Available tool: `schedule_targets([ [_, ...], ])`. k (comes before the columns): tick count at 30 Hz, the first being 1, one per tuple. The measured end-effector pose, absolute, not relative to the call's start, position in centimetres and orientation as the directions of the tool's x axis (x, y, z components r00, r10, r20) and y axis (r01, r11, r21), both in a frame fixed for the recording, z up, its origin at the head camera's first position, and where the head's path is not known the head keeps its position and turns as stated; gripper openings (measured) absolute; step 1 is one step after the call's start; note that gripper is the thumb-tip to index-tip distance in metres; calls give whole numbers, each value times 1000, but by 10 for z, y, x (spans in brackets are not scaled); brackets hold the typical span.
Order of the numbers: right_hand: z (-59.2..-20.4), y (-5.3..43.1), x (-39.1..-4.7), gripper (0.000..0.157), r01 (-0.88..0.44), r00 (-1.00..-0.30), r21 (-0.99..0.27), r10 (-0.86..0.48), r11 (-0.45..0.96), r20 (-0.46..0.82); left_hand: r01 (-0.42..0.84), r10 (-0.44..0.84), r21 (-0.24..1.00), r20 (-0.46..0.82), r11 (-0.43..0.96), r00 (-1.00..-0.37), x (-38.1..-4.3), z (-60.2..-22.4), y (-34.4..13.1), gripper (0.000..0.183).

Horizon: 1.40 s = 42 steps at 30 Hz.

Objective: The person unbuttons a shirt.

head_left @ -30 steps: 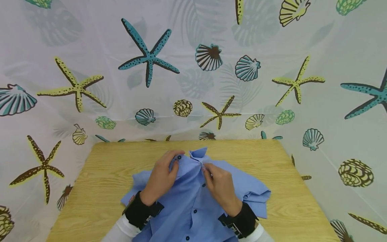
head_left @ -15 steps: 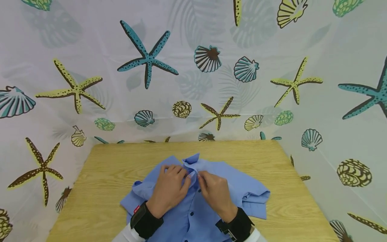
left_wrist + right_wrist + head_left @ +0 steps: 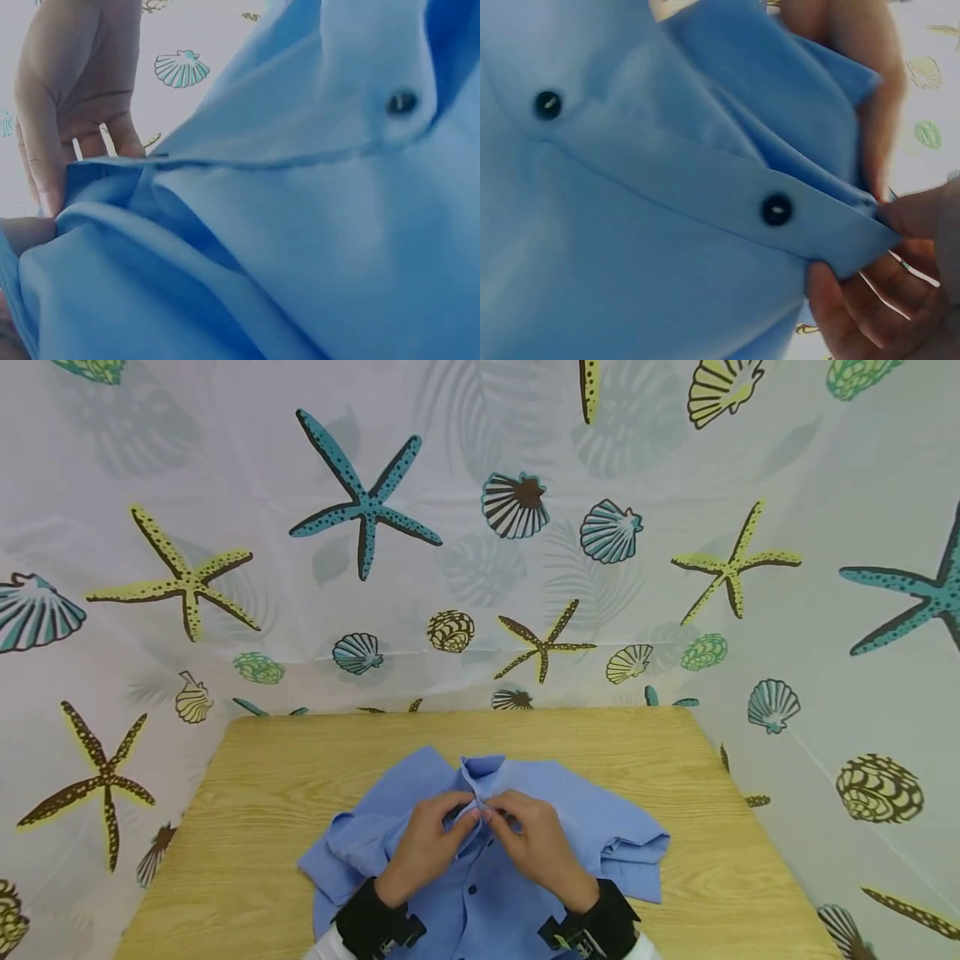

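Observation:
A light blue short-sleeved shirt (image 3: 630, 839) lies front up, its collar (image 3: 483, 766) toward the far side. My left hand (image 3: 423, 847) pinches one front edge just below the collar between thumb and fingers. Close beside it, my right hand (image 3: 536, 839) pinches the button placket, fingertips nearly meeting the left ones. In the right wrist view the raised placket edge runs into the fingers, with a dark button (image 3: 777, 209) near them and another button (image 3: 547, 105) farther off. The left wrist view has a dark button (image 3: 402, 103) by the collar and bunched cloth under the fingers.
The shirt lies on a wooden table (image 3: 255, 827). White cloth (image 3: 420, 568) printed with starfish and shells hangs behind and at both sides. One folded sleeve (image 3: 633, 868) spreads to the right. Black bands (image 3: 603, 927) with cameras circle both wrists.
My left hand let go of the shirt's collar corner at left and moved right and down to the front edge. My right hand shifted slightly left and down, and the hands are now close together.

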State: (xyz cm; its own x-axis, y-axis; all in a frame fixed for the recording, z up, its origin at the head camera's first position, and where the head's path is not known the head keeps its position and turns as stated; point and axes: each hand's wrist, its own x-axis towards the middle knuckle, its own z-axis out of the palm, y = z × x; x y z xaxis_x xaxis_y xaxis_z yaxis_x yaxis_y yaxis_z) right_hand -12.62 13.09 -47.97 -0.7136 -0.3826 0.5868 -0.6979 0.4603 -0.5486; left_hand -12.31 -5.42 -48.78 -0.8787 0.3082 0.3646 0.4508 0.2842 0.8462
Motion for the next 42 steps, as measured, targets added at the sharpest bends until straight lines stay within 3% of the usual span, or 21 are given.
schedule_targets([
  [5, -476, 133, -124, 7, -674, -736, -547, -390, 497, 553, 458, 265, 844, 391, 279, -881, -119, -488, -53, 18],
  [14, -472, 130, -119, 8, -719, -585, -183, -442, 670, 680, 536, 255, 656, 479, 531, -840, -111, -485, -45, 6],
  [19, -471, 131, -117, 7, -710, -601, -133, -496, 691, 627, 530, 273, 581, 474, 617, -837, -107, -484, -44, 7],
  [26, -477, 130, -117, 7, -705, -575, -52, -527, 707, 626, 515, 317, 581, 414, 630, -854, -105, -482, -44, 5],
  [30, -481, 130, -117, 5, -692, -582, -75, -493, 718, 646, 521, 348, 572, 390, 633, -852, -104, -482, -43, 5],
  [37, -483, 130, -117, 9, -685, -636, -271, -374, 676, 675, 484, 265, 533, 436, 694, -860, -103, -481, -40, 9],
  [42, -482, 130, -117, 9, -704, -668, -396, -361, 589, 651, 475, 233, 591, 439, 653, -867, -105, -479, -43, 9],
])
